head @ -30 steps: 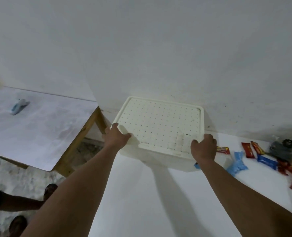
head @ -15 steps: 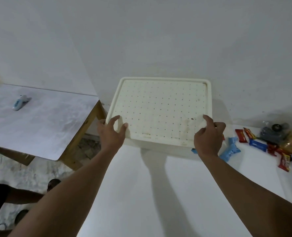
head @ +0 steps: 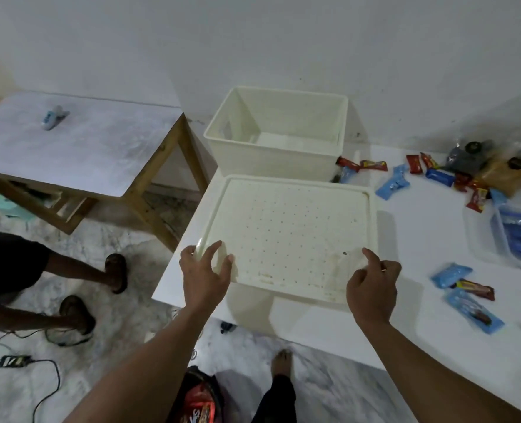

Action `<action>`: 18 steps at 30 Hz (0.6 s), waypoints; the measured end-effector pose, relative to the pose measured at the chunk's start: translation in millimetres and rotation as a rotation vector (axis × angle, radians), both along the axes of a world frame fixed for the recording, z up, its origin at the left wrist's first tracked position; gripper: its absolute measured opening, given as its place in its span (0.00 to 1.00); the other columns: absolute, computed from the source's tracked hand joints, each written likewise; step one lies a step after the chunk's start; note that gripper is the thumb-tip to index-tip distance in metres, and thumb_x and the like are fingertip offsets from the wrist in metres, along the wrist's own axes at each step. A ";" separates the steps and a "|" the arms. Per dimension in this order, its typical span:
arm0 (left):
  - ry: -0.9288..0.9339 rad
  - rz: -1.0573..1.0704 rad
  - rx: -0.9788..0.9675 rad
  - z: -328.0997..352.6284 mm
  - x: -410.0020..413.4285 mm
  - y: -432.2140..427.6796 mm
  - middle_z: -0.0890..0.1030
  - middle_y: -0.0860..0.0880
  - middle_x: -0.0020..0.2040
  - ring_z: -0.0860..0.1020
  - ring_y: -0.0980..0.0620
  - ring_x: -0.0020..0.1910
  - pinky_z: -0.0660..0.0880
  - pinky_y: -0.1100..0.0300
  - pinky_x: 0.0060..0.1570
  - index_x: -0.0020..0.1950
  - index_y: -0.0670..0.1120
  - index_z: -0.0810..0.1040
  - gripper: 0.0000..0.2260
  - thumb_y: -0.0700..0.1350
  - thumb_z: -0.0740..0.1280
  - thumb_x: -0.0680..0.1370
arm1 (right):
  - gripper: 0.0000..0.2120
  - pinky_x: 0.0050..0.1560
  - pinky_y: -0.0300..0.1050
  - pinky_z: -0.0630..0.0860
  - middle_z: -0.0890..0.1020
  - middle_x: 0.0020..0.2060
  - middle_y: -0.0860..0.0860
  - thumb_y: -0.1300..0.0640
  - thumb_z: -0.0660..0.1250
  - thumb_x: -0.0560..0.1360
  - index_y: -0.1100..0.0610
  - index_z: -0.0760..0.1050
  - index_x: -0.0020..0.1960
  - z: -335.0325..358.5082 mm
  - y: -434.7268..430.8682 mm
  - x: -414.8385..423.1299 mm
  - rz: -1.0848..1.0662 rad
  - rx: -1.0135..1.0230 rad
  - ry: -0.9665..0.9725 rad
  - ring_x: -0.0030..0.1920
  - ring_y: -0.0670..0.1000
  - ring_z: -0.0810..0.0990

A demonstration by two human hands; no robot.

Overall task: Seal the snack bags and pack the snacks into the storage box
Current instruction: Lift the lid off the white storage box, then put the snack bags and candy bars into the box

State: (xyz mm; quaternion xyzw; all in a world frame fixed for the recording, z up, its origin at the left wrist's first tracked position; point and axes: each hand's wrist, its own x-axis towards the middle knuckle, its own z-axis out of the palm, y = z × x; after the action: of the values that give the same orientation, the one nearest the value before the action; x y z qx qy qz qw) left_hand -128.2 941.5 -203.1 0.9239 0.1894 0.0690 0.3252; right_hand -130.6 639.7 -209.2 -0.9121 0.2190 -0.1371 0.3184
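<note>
Head view: a cream lid [head: 286, 233] dotted with small holes lies flat on the white surface [head: 421, 239], just in front of the open cream box [head: 271, 160] by the wall. The left hand [head: 205, 276] is at the lid's near left corner, fingers spread. The right hand [head: 372, 285] is at the near right corner, loosely curled, gripping nothing. Opening the box looks done. The next move is probably a reach right for the scattered red and blue snacks [head: 393, 184].
</note>
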 end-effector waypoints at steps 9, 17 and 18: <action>0.575 -0.205 0.267 -63.9 -26.7 11.9 0.51 0.34 0.80 0.51 0.35 0.79 0.53 0.42 0.77 0.79 0.57 0.57 0.33 0.66 0.61 0.77 | 0.28 0.66 0.57 0.68 0.65 0.71 0.58 0.47 0.63 0.77 0.50 0.63 0.75 -60.8 6.2 -24.9 0.254 -0.228 0.659 0.71 0.62 0.62; 0.354 -0.263 0.280 -13.5 62.6 -46.6 0.65 0.42 0.76 0.60 0.40 0.77 0.62 0.43 0.73 0.69 0.52 0.74 0.23 0.60 0.64 0.78 | 0.18 0.62 0.55 0.74 0.73 0.62 0.58 0.48 0.66 0.76 0.52 0.76 0.64 6.8 -48.2 60.3 0.184 -0.032 0.578 0.63 0.61 0.73; 0.293 -0.320 0.221 -2.1 84.0 -65.5 0.68 0.44 0.74 0.64 0.42 0.74 0.67 0.46 0.69 0.69 0.51 0.74 0.22 0.58 0.65 0.78 | 0.17 0.60 0.54 0.75 0.75 0.61 0.59 0.49 0.67 0.76 0.53 0.77 0.63 19.5 -63.8 78.9 0.167 0.029 0.541 0.61 0.61 0.76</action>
State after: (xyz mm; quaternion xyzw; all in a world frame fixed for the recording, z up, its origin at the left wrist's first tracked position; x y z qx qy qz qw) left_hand -44.2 876.0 -205.1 0.9722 0.0772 -0.0980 0.1980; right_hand -51.7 576.0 -189.6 -0.9257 0.2221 0.1412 0.2717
